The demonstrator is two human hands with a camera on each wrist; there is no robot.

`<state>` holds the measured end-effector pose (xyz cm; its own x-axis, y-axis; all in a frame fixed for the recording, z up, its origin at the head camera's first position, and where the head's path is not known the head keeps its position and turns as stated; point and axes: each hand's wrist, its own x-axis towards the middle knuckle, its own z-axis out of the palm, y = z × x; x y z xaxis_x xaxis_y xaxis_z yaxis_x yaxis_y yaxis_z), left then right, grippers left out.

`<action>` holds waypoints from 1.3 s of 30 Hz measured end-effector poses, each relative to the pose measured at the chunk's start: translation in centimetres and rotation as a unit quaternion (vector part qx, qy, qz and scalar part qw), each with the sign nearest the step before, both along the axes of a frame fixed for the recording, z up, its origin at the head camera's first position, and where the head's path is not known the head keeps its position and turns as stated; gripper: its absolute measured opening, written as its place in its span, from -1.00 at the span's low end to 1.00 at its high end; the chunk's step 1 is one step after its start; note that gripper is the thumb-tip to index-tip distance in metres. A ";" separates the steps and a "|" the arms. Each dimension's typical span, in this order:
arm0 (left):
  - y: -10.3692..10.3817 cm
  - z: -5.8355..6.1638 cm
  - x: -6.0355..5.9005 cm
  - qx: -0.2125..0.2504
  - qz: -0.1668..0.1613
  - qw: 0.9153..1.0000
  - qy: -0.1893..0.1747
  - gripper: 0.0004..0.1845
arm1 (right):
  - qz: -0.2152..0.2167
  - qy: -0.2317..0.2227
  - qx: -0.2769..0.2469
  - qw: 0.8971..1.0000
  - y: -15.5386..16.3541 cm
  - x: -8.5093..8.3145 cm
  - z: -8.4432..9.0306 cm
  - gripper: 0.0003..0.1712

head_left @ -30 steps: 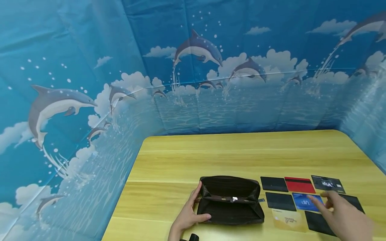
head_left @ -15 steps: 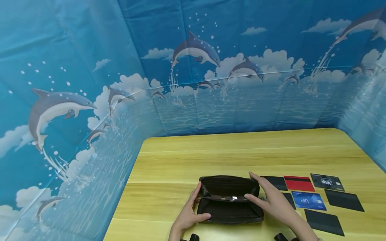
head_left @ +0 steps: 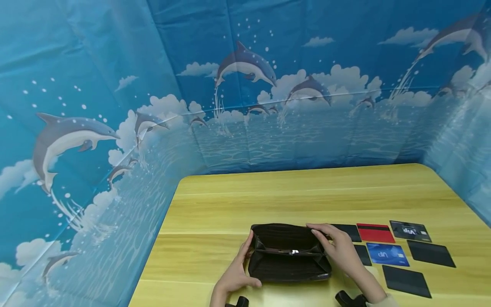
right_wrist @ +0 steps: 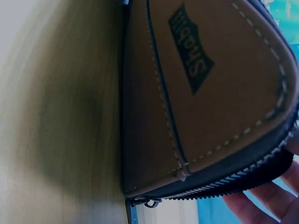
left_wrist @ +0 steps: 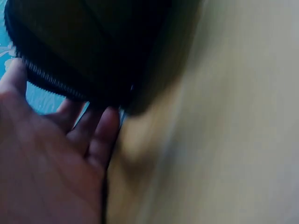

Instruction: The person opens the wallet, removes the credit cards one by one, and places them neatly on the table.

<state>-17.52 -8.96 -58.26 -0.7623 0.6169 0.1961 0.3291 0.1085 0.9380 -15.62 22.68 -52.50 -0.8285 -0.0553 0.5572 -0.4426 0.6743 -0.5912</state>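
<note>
A dark zip-around wallet [head_left: 287, 269] lies spread open on the table, its inside facing up. At its left end is my left hand [head_left: 235, 275], fingers along the back corner and thumb at the front edge. My right hand [head_left: 342, 250] holds the far right edge between thumb and fingers. In the left wrist view, fingertips touch the wallet [left_wrist: 93, 46] near its toothed zip. Brown leather with pale stitching and a dark lettered label [right_wrist: 190, 49] shows in the right wrist view, with fingers [right_wrist: 271, 200] beyond the zip.
Several cards lie right of the wallet: a red card [head_left: 376, 234], a blue VIP card [head_left: 387, 254], a dark VIP card [head_left: 410, 231] and plain black cards [head_left: 407, 281]. My right forearm covers part of the group. A dolphin-print sheet [head_left: 230, 140] surrounds the wooden table [head_left: 215, 204].
My right hand has come left from over the cards to the wallet's right side, then to its far right edge. My left thumb has slid from the front flap's inside to its edge.
</note>
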 end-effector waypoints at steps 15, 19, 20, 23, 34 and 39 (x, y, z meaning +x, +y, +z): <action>1.0 2.8 1.4 0.045 0.077 0.996 0.003 0.20 | 0.007 -0.025 -0.013 1.000 -0.2 -0.4 -0.2 -0.73; 1.7 3.6 2.0 0.048 0.127 0.991 -0.014 0.07 | 0.021 -0.080 -0.036 0.996 0.0 0.0 -0.1 -0.72; 1.9 3.3 1.9 0.051 0.140 0.989 -0.017 0.05 | 0.027 -0.100 -0.043 0.994 0.2 0.1 0.0 -0.70; 2.4 3.6 2.0 0.057 0.173 0.983 -0.036 0.00 | 0.057 -0.152 -0.054 0.985 0.6 0.6 0.2 -0.63; 3.2 4.4 1.8 0.030 0.230 0.971 -0.052 -0.38 | 0.102 -0.179 -0.047 0.977 1.4 1.0 -1.1 -0.21; 3.5 4.5 1.5 0.037 0.246 0.968 -0.044 -0.51 | 0.081 -0.156 -0.039 0.984 1.4 0.9 -1.3 -0.35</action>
